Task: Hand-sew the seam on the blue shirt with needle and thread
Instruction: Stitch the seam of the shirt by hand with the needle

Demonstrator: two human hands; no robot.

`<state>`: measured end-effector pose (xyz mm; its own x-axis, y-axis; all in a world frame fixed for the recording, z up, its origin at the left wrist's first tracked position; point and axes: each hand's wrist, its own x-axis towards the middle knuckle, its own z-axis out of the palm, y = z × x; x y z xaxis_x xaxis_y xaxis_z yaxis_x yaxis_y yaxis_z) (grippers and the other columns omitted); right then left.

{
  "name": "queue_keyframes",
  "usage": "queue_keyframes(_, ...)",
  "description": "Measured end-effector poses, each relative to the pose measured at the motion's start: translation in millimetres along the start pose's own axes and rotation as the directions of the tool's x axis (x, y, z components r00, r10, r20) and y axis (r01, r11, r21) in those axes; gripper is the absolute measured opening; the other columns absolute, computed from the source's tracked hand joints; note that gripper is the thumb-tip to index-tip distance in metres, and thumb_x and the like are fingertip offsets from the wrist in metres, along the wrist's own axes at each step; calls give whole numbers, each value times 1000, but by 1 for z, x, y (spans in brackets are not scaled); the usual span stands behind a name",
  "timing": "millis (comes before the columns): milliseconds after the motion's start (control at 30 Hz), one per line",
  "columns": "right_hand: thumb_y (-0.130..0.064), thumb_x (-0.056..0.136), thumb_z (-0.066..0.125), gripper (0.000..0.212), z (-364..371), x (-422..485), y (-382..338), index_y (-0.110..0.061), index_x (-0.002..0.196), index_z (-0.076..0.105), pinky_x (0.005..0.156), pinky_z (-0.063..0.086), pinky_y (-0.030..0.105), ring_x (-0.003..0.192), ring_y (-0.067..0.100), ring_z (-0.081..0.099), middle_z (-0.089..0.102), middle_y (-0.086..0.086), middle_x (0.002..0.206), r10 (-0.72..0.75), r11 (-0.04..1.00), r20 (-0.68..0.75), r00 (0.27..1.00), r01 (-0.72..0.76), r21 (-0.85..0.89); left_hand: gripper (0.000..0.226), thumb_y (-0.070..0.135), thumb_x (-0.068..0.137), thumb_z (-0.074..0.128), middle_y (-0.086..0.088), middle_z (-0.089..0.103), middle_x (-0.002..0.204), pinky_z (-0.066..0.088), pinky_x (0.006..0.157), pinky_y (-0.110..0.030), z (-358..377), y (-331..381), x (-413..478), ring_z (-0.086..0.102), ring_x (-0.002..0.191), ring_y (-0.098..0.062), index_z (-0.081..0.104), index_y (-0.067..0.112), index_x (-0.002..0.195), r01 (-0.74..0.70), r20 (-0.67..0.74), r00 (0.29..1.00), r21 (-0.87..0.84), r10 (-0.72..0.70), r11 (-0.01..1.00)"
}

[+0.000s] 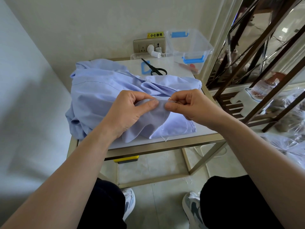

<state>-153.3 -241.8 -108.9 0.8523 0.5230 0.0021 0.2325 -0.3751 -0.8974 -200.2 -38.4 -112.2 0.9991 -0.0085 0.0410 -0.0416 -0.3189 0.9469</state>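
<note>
On the smooth white tabletop (pixel 175 67), heaped in soft creases, the pale blue shirt (pixel 99 90), its near fold raised between both hands. Pinching the cloth, thumb on top, the left hand (pixel 130 111); just beside it the right hand (pixel 189 104), thumb and curled fingers nipping the same stitched edge. Thin white thread (pixel 162 129) dangling below, past the tabletop's front edge. Needle too small to make out.

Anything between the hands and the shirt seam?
Nothing visible. The left hand and right hand both pinch the blue shirt at its raised fold; scissors and clear box lie behind it.
</note>
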Motion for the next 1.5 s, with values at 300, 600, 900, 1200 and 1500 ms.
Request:
queue_keyframes(300,1,98,51,17,-4,-8,-9,-12,104,61,55,49,24,52,10,48,53,3,59,-131,988,-40,991,133,76,7,21,88,71,-2,76,87,52,79,-27,0,1,0,65,77,-7,77,22,86,41,-60,997,-54,-44,998)
queue_keyframes(600,-4,95,57,23,-2,-13,-8,-17,102,74,57,49,30,46,12,51,57,15,51,-128,991,-58,990,125,-47,10,20,90,69,4,73,80,50,78,-24,-1,1,0,63,77,-6,77,15,89,28,-49,998,-50,-31,998)
queue_keyframes(900,1,94,54,30,-1,-14,-10,-17,106,74,53,44,17,44,13,44,42,20,47,-139,989,-34,990,136,-64,10,20,90,68,6,74,81,49,81,-26,-2,1,1,63,78,-5,77,18,88,21,-42,999,-41,-23,999)
queue_keyframes(1200,1,94,53,32,-1,-15,-12,-18,108,74,54,46,18,44,11,44,43,22,49,-137,986,-11,991,135,-94,9,20,90,69,0,75,83,50,79,-24,-2,1,0,63,78,-5,77,21,88,23,-35,999,-45,-25,999)
queue_keyframes(1500,3,90,49,55,-1,-12,-12,-29,134,53,54,47,18,42,13,45,52,7,45,-24,991,58,998,32,-130,11,20,92,67,-6,75,87,51,73,-24,-1,1,-1,63,75,-6,78,21,88,-46,-11,999,101,47,994)
